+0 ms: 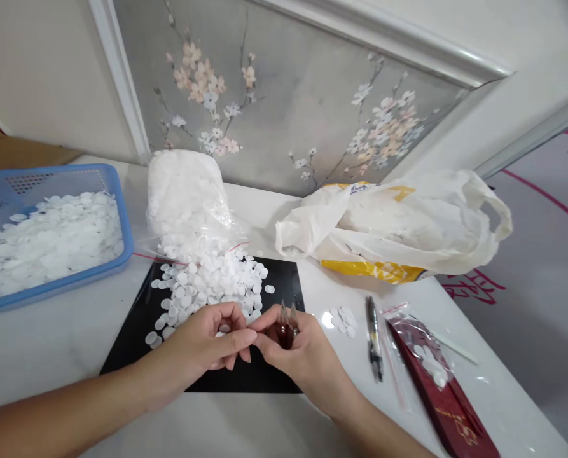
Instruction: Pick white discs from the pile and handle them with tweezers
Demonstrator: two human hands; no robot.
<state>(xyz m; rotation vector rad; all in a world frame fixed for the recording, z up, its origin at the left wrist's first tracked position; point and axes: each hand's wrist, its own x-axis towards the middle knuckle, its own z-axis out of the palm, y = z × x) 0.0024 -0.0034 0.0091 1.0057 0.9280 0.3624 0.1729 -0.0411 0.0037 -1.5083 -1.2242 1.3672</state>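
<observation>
Left hand (207, 342) and right hand (299, 342) met at fingertips over black mat (286, 286); what is pinched cannot be told. Snips (284, 314) gripped in right palm, blades pointed away, presumably for quick use. White discs (212, 280) heaped just beyond, seemingly for easy reach.

Soft, bright light is filling the scene. Right of the black mat (245, 380), glare is whitening a spot on the table (264, 426); left of the mat, piled discs (59, 235) are blurring together.
</observation>
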